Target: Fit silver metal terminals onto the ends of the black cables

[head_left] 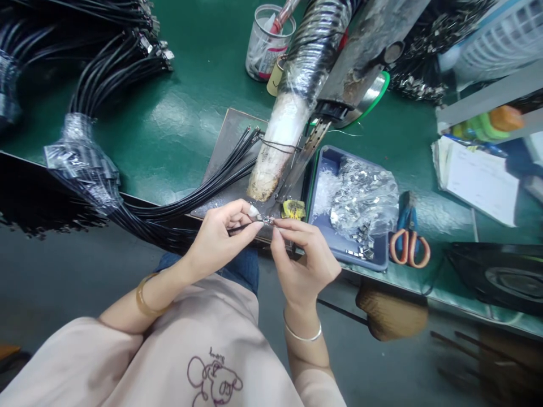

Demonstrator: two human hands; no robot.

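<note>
Left hand (pixel 218 237) pinches black cable (pixel 237 228); right hand (pixel 303 257) fingertips pinch small metal clip (pixel 268 221) at its end, beside blue tray (pixel 322 169)

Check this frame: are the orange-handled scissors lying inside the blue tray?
No, the orange-handled scissors lie on the green bench just right of the blue tray, outside its rim.

A metal plate (pixel 231 135) was laid on the table (pixel 178 113). Cables (pixel 212 181) were spread across the plate and trailed off to its left. A wrapped pipe (pixel 292 113) was rested on the plate's right part. A tray (pixel 335 243) of metal clips (pixel 360 198) was set just right of the plate, scissors (pixel 408 240) beyond the tray. A cup (pixel 268 42) was placed behind the plate.
</note>
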